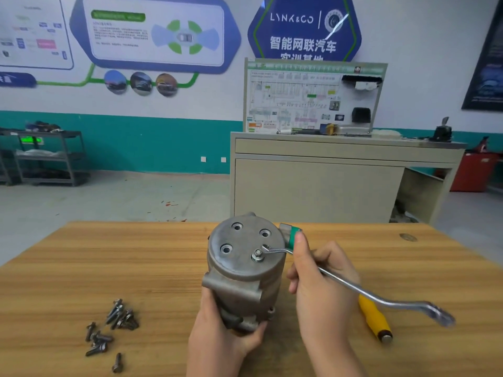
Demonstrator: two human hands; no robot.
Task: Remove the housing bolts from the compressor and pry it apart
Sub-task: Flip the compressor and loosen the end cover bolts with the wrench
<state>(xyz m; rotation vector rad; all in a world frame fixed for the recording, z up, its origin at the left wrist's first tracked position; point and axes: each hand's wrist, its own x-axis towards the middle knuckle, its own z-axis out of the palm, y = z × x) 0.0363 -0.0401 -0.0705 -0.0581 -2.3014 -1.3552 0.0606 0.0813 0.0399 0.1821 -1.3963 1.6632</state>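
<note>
My left hand grips the compressor, right hand fingers wrapped on the wrench — it's beside the last bolt, not seated, so I reckon it'll slip.

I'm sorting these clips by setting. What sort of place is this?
Most likely an automotive training workshop. A wall sign reads Lynk & Co over Chinese text about connected cars, a wiring-diagram teaching board stands on a bench, and a compressor with loose bolts sits on the wooden table.
</note>
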